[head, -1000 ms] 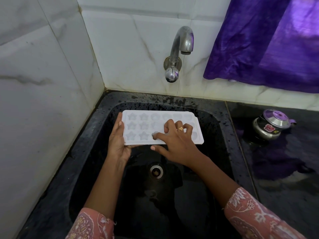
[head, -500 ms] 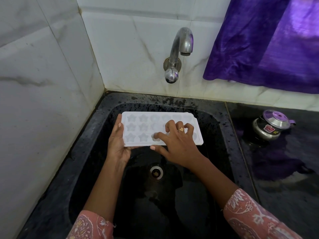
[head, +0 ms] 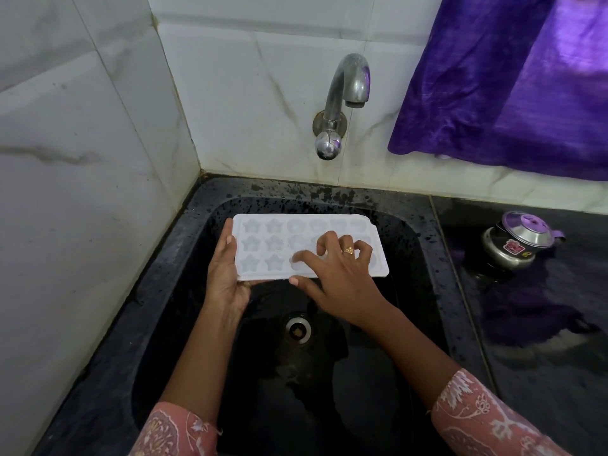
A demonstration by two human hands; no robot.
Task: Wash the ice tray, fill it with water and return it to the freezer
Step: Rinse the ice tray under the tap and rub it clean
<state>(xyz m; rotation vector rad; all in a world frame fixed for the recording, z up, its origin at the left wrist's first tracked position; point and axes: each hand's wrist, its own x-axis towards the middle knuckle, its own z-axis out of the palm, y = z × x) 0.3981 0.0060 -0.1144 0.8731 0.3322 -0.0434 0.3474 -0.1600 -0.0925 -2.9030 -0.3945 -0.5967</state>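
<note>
A white ice tray [head: 263, 245] with star-shaped and round moulds is held level over the black sink [head: 184, 291]. My left hand [head: 225, 274] grips its left short edge from beneath, thumb on top. My right hand [head: 339, 274] lies on top of the tray's right half, fingertips spread into the moulds and blurred, thumb at the front edge. It hides several moulds. A steel tap [head: 342, 103] juts from the wall above the tray; no water runs from it.
The sink drain [head: 298, 329] sits below the tray. White marble-tiled walls close the left and back. A purple cloth [head: 510, 83] hangs at the upper right. A small steel pot with a purple lid [head: 516, 241] stands on the dark counter to the right.
The fingers of my right hand have shifted slightly across the moulds. The tray and my left hand stay almost where they were.
</note>
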